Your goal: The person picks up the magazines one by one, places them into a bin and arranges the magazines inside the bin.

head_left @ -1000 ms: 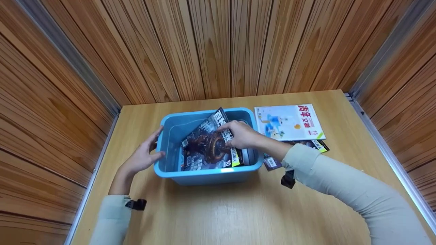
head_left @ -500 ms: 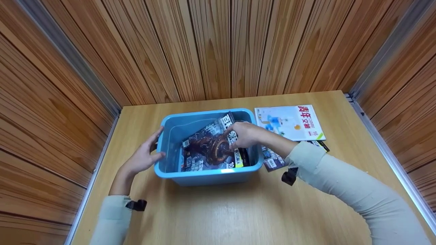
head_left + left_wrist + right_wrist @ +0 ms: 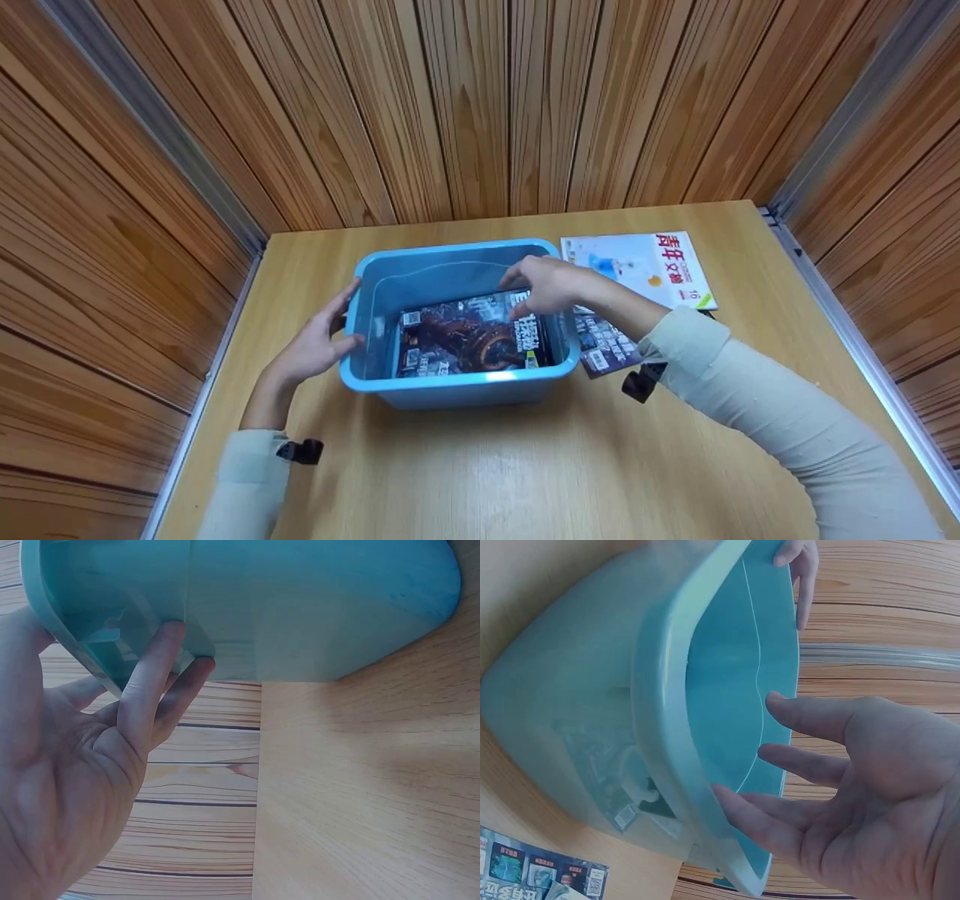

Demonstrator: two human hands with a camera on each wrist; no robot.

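A blue plastic bin (image 3: 450,388) stands on the wooden table. A dark magazine (image 3: 469,343) lies flat on the bin's floor. My left hand (image 3: 319,341) rests with straight fingers (image 3: 154,686) against the bin's left wall (image 3: 300,607) and rim. My right hand (image 3: 546,285) hovers above the bin's right side, fingers (image 3: 810,716) spread and holding nothing, just over the magazine's right edge. In the right wrist view the bin's rim (image 3: 671,712) runs close by the open hand.
To the right of the bin lie a white magazine with red characters (image 3: 641,268) and a dark one (image 3: 604,345) partly under my right forearm. Wooden panel walls close in the table (image 3: 487,472) on three sides.
The dark magazine went from leaning tilted in the bin under my right hand to lying flat on the bottom. My right hand let it go and lifted. The left hand stayed put.
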